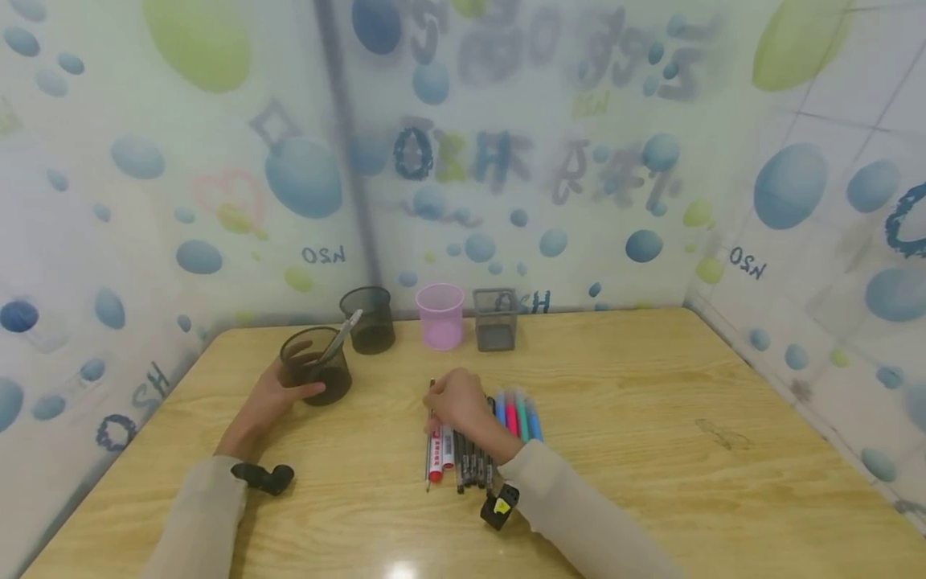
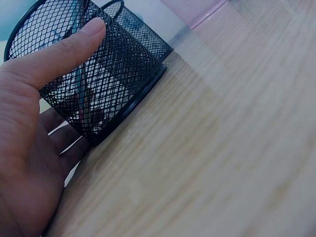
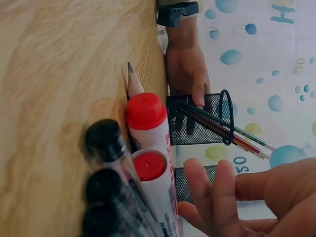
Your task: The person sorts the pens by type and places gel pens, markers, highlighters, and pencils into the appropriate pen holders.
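Observation:
My left hand [image 1: 285, 394] grips a black mesh pen cup [image 1: 334, 386] around its side, thumb across the front. Several pencils [image 3: 247, 140] lean inside that cup. My right hand [image 1: 459, 402] is above the far end of a single pencil [image 1: 428, 462] lying at the left of a row of pens. In the right wrist view its bent fingers [image 3: 224, 185] are spread, with nothing visible between them. Next to the pencil lie two red-capped white markers [image 1: 436, 458], then several black-capped pens [image 1: 473, 470] and several coloured pens [image 1: 522, 418], partly hidden by the right hand and forearm.
Along the back of the wooden table [image 1: 651, 450] stand another black mesh cup [image 1: 372, 330], a pink cup [image 1: 441, 322] and a square grey mesh holder [image 1: 495, 322]. A patterned wall [image 1: 463, 201] rises directly behind them and along both sides.

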The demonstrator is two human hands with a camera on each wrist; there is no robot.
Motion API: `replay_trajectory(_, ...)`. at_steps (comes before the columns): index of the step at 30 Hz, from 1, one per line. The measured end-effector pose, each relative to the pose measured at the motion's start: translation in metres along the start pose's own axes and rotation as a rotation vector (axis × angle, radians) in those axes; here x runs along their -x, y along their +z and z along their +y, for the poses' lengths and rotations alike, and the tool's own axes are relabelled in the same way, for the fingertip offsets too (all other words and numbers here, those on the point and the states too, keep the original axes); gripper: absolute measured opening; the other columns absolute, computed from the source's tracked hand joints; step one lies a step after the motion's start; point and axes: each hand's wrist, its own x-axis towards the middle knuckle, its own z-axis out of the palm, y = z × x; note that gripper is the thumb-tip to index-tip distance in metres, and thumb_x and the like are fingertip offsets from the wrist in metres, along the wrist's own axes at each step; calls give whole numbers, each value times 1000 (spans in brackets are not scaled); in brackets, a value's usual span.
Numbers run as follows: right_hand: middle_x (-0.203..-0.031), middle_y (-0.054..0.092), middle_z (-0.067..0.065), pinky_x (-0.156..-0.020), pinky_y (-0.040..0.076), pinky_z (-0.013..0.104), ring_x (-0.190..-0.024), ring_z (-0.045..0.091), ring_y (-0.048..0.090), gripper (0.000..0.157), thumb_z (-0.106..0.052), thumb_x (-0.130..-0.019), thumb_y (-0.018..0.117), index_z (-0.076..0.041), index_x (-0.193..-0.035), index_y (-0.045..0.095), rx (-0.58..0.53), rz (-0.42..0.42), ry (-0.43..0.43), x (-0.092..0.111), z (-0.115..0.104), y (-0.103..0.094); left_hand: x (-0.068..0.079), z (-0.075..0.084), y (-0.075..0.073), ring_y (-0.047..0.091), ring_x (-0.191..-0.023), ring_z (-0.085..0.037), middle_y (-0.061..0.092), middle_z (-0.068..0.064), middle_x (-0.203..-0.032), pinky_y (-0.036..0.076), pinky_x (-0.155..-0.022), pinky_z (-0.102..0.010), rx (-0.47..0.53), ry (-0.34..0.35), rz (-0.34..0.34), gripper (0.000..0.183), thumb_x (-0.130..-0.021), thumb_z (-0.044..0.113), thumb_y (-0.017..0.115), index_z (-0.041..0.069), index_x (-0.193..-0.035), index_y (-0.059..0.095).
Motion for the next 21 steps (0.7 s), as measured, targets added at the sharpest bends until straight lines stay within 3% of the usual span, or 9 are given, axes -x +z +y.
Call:
replay_trajectory(6,-46,60,5,-32,23,18,-44,15,63,37,-6,-85,62,-6,-49,55,62,0,17,3,-6,2,0,-1,-1,49,-110,6,38,-32,-140,37,-92,-9,-3,6,0,80,-82,4,74,4,-146,27)
replay_trajectory(10,-44,59,2,-34,26,18,-42,13,62,35,-8,-85,65,-6,-51,56,104,0,51,3,-9,5,0,-1,-1,50,-110,7,38,-33,-140,38,-92,-10,-1,7,-3,79,-83,4,73,4,-147,27)
replay_trajectory(15,-42,57,-1,-38,39,19,-41,12,61,30,-11,-85,67,-4,-56,62,152,-10,86,1,-12,8,0,0,0,50,-110,6,38,-34,-140,38,-92,-10,5,-1,-1,78,-83,2,73,3,-146,27)
replay_trajectory(21,-41,56,-2,-39,44,20,-41,13,61,24,-7,-82,66,-3,-59,65,120,-7,85,-1,-13,12,-1,2,1,49,-111,5,39,-33,-140,36,-93,-10,11,5,-1,81,-82,1,73,0,-147,25)
